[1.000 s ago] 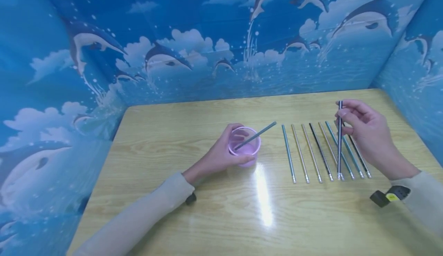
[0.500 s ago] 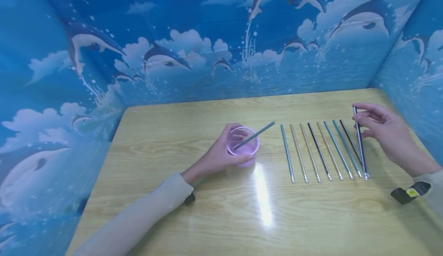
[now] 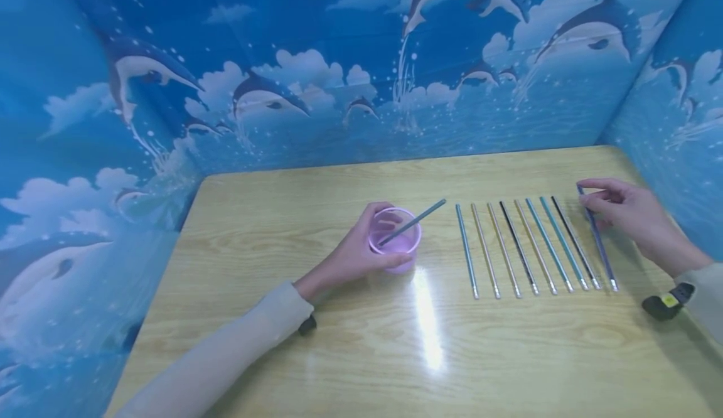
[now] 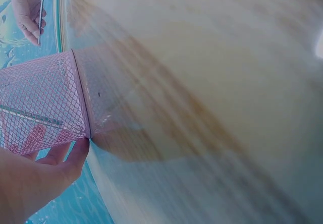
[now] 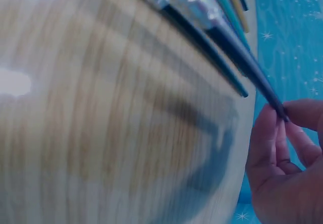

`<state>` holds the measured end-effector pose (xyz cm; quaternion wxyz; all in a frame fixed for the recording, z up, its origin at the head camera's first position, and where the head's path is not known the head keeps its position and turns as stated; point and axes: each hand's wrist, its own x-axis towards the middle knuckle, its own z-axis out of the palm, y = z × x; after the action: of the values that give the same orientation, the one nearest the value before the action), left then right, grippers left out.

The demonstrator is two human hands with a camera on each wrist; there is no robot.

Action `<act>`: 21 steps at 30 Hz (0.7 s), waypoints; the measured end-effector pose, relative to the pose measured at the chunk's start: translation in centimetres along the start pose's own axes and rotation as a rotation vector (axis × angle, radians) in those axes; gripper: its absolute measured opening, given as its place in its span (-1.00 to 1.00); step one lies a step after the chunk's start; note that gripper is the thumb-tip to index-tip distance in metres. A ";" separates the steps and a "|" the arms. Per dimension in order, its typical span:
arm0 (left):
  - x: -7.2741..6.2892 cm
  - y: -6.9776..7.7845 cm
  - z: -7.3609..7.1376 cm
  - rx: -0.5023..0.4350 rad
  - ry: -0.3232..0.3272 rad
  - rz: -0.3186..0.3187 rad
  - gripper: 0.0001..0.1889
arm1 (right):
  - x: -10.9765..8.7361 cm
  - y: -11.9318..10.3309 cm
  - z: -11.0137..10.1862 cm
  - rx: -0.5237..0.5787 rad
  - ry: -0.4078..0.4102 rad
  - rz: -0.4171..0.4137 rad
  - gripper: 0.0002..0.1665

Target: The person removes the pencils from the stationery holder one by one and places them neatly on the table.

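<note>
My left hand (image 3: pixel 367 245) grips a pink mesh pen cup (image 3: pixel 403 261) that stands upright on the table. One grey-green pencil (image 3: pixel 418 218) leans inside it, its upper end sticking out to the right. At the far right, my right hand (image 3: pixel 635 217) pinches the far end of a dark pencil (image 3: pixel 600 245). The silver eraser end of this pencil points toward me, beside the row. In the right wrist view, thumb and fingers (image 5: pixel 303 114) meet at the pencil's tip. The mesh wall (image 4: pixel 45 98) shows the leaning pencil through it in the left wrist view.
Several pencils lie side by side between the cup and my right hand, among them a teal one (image 3: pixel 466 251), a gold one (image 3: pixel 486 251) and a black one (image 3: pixel 519 248). Dolphin-printed blue walls (image 3: pixel 339 129) enclose the wooden table (image 3: pixel 271 217) at the back and sides.
My right hand has carried the dark pencil rightward from above the row and lowered it past the row's right end. The left hand and the cup stay in place.
</note>
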<state>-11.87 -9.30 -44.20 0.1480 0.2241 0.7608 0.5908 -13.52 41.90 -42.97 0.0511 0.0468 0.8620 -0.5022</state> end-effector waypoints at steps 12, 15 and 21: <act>-0.1 0.0 -0.1 -0.002 0.000 0.005 -0.03 | 2.1 0.6 0.8 -0.344 -0.040 -0.004 -0.41; -0.1 0.1 -0.1 -0.002 0.002 0.004 -0.03 | 2.1 0.5 0.9 -0.383 -0.046 0.001 -0.41; -0.1 0.3 0.0 -0.002 0.004 -0.001 -0.04 | 2.0 0.4 1.0 -0.440 -0.049 -0.016 -0.42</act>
<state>-11.76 -9.29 -43.96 0.1472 0.2224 0.7607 0.5918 -15.38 41.25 -44.11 0.0768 0.0153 0.9497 -0.3032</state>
